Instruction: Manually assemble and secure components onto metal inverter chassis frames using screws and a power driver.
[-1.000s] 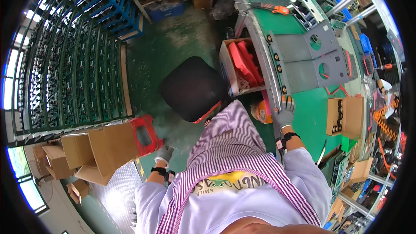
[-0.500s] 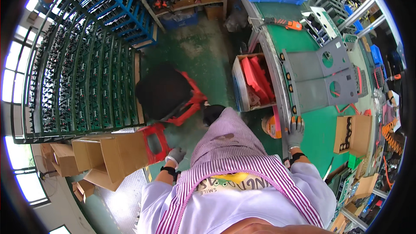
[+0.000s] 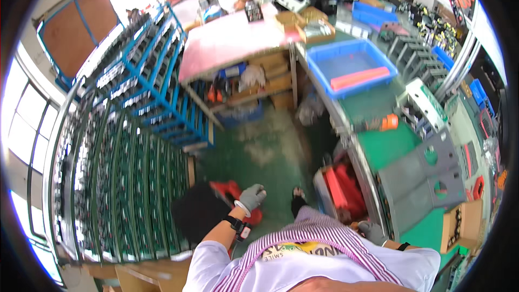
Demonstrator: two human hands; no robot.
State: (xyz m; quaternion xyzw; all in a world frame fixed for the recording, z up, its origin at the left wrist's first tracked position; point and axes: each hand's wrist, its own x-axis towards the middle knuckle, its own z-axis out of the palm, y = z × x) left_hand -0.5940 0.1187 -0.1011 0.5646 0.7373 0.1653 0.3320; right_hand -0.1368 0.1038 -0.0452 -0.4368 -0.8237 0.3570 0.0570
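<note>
My left hand (image 3: pixel 252 197), in a grey glove, is held out in front of my left side above the red frame of a seat (image 3: pixel 233 189). Its fingers are curled in, and nothing shows in them. Just left of it is the black seat top (image 3: pixel 199 213). My right hand (image 3: pixel 373 231), gloved in grey with orange at the fingertips, is low beside the metal edge of the green-topped workbench (image 3: pixel 416 232). Its fingers are smeared and partly turned away, so their grip is unclear. Grey sheet-metal panels (image 3: pixel 408 192) lie on the bench nearby.
Green racks (image 3: pixel 127 194) full of parts line the left, with a blue rack (image 3: pixel 157 86) behind. A pink-topped table (image 3: pixel 232 43) stands ahead. Under the bench is a box with red pieces (image 3: pixel 346 189). A blue tray (image 3: pixel 351 67) and an orange-ended tool (image 3: pixel 386 123) lie on the bench.
The view has tilted up, showing the far tables and people. My left hand has come forward and up from my side. My right hand has left the bench edge where it rested.
</note>
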